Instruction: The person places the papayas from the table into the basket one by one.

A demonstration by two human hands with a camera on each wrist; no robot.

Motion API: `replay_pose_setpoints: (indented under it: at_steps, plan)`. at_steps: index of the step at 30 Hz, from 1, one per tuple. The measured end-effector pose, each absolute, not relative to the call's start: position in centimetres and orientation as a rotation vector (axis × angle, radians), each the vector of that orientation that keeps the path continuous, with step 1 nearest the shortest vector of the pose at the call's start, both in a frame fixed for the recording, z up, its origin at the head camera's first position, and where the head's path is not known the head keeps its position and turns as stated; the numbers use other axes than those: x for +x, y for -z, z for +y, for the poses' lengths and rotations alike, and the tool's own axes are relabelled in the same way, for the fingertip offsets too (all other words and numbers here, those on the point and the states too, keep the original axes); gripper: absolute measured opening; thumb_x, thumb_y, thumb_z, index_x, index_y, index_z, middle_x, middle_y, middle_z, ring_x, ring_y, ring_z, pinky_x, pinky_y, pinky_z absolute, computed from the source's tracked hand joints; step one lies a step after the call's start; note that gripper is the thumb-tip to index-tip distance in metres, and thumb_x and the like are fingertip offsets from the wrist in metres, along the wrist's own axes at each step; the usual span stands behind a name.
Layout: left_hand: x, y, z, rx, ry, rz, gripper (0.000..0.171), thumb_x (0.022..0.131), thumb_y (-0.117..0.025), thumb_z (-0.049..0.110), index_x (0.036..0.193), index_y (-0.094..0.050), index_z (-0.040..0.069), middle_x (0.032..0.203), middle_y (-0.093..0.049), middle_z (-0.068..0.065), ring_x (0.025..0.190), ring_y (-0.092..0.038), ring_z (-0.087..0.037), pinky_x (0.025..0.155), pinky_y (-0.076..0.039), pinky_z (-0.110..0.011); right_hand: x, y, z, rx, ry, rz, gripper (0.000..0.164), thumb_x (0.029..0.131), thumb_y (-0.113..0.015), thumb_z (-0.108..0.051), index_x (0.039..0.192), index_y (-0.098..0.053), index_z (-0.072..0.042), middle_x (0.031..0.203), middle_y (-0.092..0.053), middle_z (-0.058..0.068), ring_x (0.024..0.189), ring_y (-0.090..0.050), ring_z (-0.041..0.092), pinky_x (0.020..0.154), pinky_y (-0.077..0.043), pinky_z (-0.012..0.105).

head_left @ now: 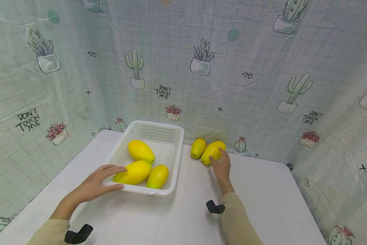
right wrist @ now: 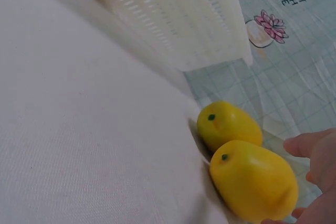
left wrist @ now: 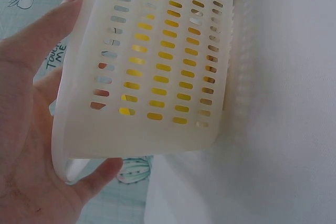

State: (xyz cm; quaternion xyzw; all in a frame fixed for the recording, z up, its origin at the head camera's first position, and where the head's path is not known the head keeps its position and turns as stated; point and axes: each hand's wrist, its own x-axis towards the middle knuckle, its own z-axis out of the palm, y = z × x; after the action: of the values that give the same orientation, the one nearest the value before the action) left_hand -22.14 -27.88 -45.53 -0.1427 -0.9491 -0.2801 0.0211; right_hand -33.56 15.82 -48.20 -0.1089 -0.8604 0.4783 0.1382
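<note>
A white perforated plastic basket [head_left: 178, 154] stands on the table with three yellow mangoes inside: an upper one [head_left: 140, 150], a front left one [head_left: 135, 173] and a greener one [head_left: 157, 177]. At the basket's near left corner is my left hand [head_left: 97, 182], thumb by the front rim and fingers extended above the front left mango. Right of the basket, two more mangoes lie side by side, a smaller one [head_left: 198, 148] and a larger one [head_left: 213, 152]. My right hand [head_left: 221, 166] reaches over the larger mango with spread fingers; in the right wrist view its thumb [right wrist: 302, 144] is clear of the fruit.
The white table [head_left: 189, 211] backs onto a curtain [head_left: 220, 92] printed with cacti, which also hangs along both sides. Both loose mangoes lie close against its lower edge. Black wrist mounts [head_left: 215, 207] sit at my sleeves.
</note>
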Motion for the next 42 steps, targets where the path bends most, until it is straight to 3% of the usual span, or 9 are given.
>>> replay_pose_setpoints:
  at_steps: [15, 31, 42]
  plan:
    - [-22.2, 45.5, -27.9, -0.447, 0.878, -2.940, 0.060, 0.074, -0.061, 0.061, 0.127, -0.051, 0.035, 0.133, -0.051, 0.002, 0.125, -0.036, -0.027, 0.093, -0.035, -0.066, -34.6, 48.8, 15.9, -0.354, -1.295, -2.573, 0.071, 0.087, -0.060, -0.028, 0.145, -0.021, -0.015, 0.151, -0.019, 0.015, 0.139, -0.019, 0.034, 0.113, -0.020, 0.050]
    - [-22.1, 45.4, -28.1, -0.440, 0.901, -2.937, 0.058, 0.074, -0.061, 0.062, 0.126, -0.050, 0.038, 0.134, -0.047, 0.002, 0.125, -0.035, -0.024, 0.093, -0.037, -0.064, -35.5, 49.1, 16.2, -0.305, -1.274, -2.554, 0.068, 0.086, -0.061, -0.027, 0.144, -0.026, -0.018, 0.147, -0.024, 0.017, 0.135, -0.025, 0.036, 0.112, -0.022, 0.052]
    - [-22.2, 45.2, -27.9, -0.440, 0.867, -2.940, 0.061, 0.073, -0.061, 0.062, 0.126, -0.051, 0.035, 0.133, -0.050, 0.002, 0.125, -0.036, -0.027, 0.093, -0.036, -0.065, -36.3, 49.7, 16.3, -0.345, -1.309, -2.532, 0.070, 0.083, -0.065, -0.030, 0.143, -0.029, -0.021, 0.150, -0.004, 0.024, 0.134, -0.020, 0.047, 0.107, -0.027, 0.057]
